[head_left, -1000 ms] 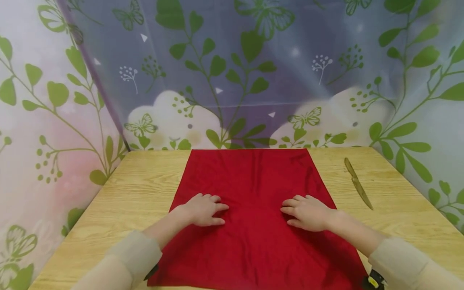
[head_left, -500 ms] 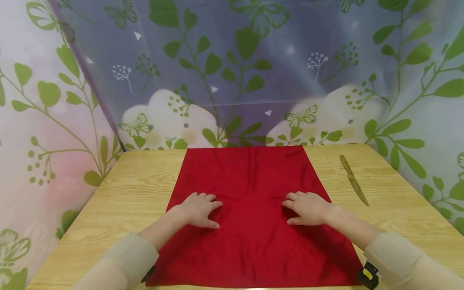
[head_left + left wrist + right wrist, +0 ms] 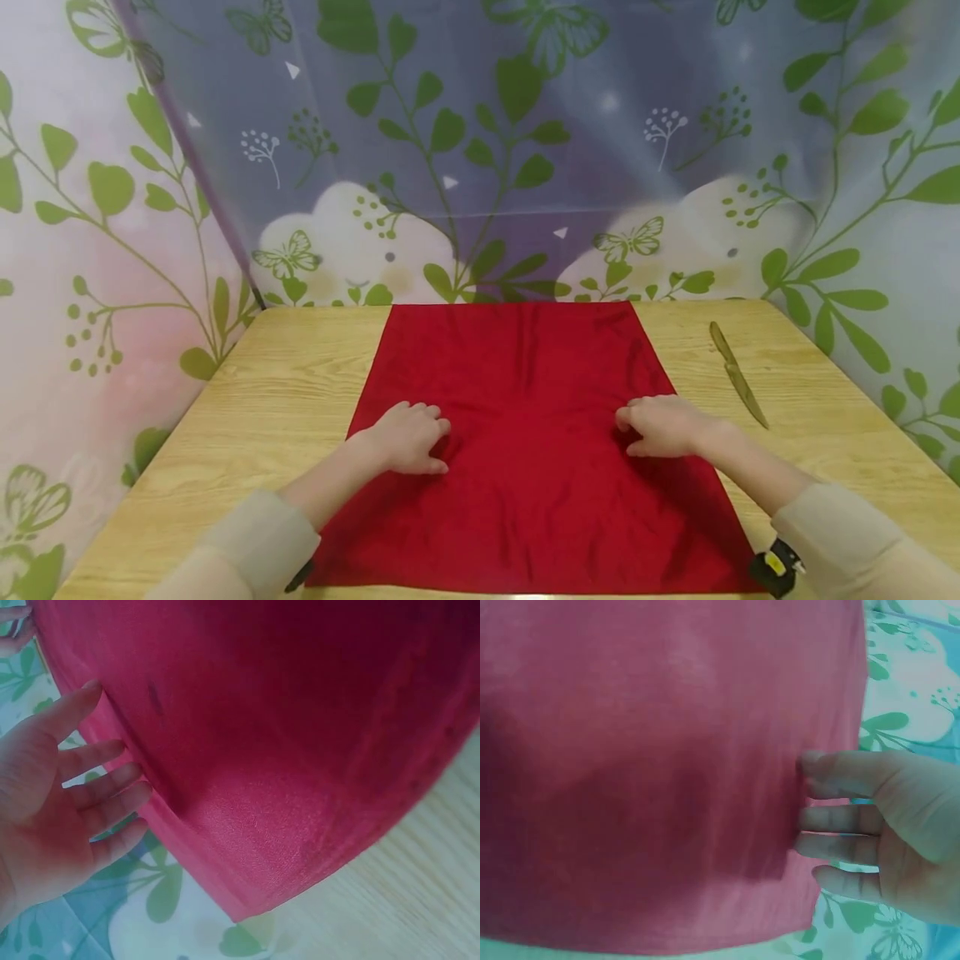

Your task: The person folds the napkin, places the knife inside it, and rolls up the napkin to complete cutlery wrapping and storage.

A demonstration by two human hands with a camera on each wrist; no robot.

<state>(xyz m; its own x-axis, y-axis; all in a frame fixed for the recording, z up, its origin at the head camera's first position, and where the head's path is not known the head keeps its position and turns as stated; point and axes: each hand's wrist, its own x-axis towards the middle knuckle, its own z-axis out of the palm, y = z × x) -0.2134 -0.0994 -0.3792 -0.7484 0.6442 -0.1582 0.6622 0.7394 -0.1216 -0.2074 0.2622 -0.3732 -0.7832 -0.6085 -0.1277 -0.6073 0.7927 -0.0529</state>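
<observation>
A red cloth [image 3: 525, 500] lies spread flat, lightly creased, over the middle of the wooden table. My left hand [image 3: 408, 437] is over its left half, fingers loosely bent and pointing inward, holding nothing. In the left wrist view the thumb and fingers of this left hand [image 3: 67, 787] are spread apart, with a corner of the cloth [image 3: 247, 840] beyond them. Over the right half, near the side edge, is my right hand [image 3: 663, 425], its fingers relaxed and holding nothing. The right wrist view has that right hand [image 3: 885, 832] with fingertips close over the cloth.
A knife [image 3: 738, 375] lies on the wooden table [image 3: 300, 375] to the right of the cloth, its tip toward me. A patterned curtain with leaves and butterflies [image 3: 480, 150] hangs behind the table and along both sides.
My hands have moved apart: the right one outward toward the cloth's right edge, the left one slightly to the left. The cloth and knife lie as before; the head view has shifted a little.
</observation>
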